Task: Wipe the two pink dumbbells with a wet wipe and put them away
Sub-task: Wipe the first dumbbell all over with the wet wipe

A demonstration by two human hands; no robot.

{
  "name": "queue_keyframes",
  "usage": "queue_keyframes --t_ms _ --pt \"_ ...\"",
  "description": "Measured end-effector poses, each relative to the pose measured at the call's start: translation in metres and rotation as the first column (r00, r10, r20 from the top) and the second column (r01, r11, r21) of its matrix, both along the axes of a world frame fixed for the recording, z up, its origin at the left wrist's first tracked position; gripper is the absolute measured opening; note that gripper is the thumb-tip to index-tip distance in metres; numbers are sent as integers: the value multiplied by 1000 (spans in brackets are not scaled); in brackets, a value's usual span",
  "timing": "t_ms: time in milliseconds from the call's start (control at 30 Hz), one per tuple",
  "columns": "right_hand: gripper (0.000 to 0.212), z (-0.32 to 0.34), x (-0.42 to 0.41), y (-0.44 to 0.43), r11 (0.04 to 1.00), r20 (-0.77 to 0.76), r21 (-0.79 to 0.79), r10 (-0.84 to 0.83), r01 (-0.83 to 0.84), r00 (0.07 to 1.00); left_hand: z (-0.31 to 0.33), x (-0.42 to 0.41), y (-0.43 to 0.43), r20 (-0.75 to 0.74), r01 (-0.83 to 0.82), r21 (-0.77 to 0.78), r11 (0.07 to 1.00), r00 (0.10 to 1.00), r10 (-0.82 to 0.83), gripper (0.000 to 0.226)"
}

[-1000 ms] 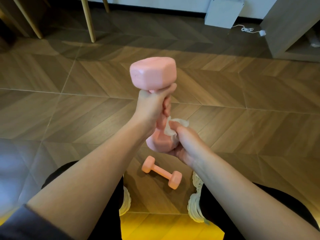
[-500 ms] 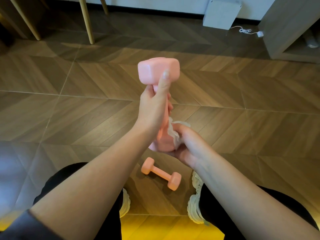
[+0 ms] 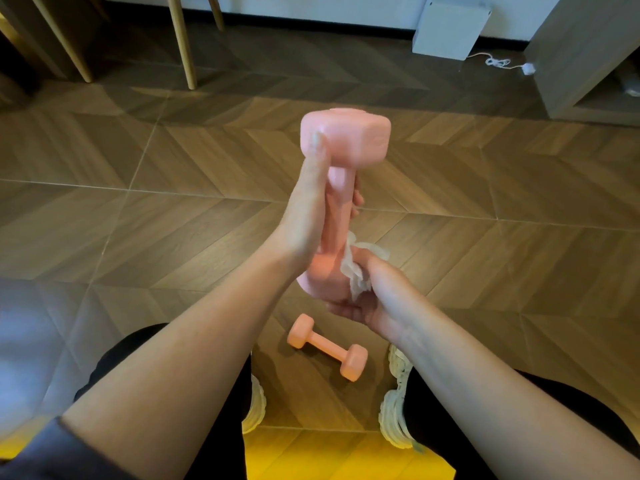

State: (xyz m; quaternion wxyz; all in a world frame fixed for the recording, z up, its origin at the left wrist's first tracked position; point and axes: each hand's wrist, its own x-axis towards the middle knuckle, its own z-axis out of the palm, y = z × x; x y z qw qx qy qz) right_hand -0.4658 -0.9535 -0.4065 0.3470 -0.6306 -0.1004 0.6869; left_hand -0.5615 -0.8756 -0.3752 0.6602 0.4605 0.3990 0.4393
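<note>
A pink dumbbell (image 3: 344,140) stands upright in the air in front of me. My left hand (image 3: 311,216) holds its handle, thumb stretched up against the upper head and fingers wrapped round the far side. My right hand (image 3: 375,296) cups the lower head and pinches a crumpled white wet wipe (image 3: 358,268) against it. The second pink dumbbell (image 3: 327,346) lies on the wooden floor between my feet, untouched.
My two pale sneakers (image 3: 398,403) flank the floor dumbbell. Wooden chair legs (image 3: 181,43) stand at the back left. A white box (image 3: 450,26) with a white cable (image 3: 498,62) sits at the back, and a grey cabinet (image 3: 581,53) at the back right.
My left hand loosened its full grip on the handle and its thumb now reaches up the upper head. The dumbbell turned in the hand. The right hand with the wipe stays at the lower head.
</note>
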Motion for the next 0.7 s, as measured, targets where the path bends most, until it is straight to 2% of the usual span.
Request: queue_keyframes --t_ms 67,167,233,400,533,600,700 --pt "30 -4 0 0 1000 61 -16 -20 21 998 -3 3 -2 -97 -37 -42 998 995 33 104" --pt "34 -10 2 2 1000 108 -23 -18 20 994 -7 7 -4 -92 -117 -57 992 990 111 70" --pt "33 -9 2 5 999 77 -43 -26 29 997 -5 7 -4 -75 -104 -67 992 992 99 67" --pt "26 -5 -2 8 998 -47 -52 25 -28 999 5 3 -4 70 47 -135 990 997 -38 88" --pt "22 -4 -1 5 997 -7 -58 40 -40 999 2 -2 0 226 106 -183 977 972 -63 97" --pt "26 -3 0 5 998 24 -66 -11 12 1000 -2 -3 2 166 80 -181 980 985 -49 101" --pt "32 -3 0 5 995 28 -69 -72 74 997 -8 -1 0 -57 37 -93 995 997 -43 107"
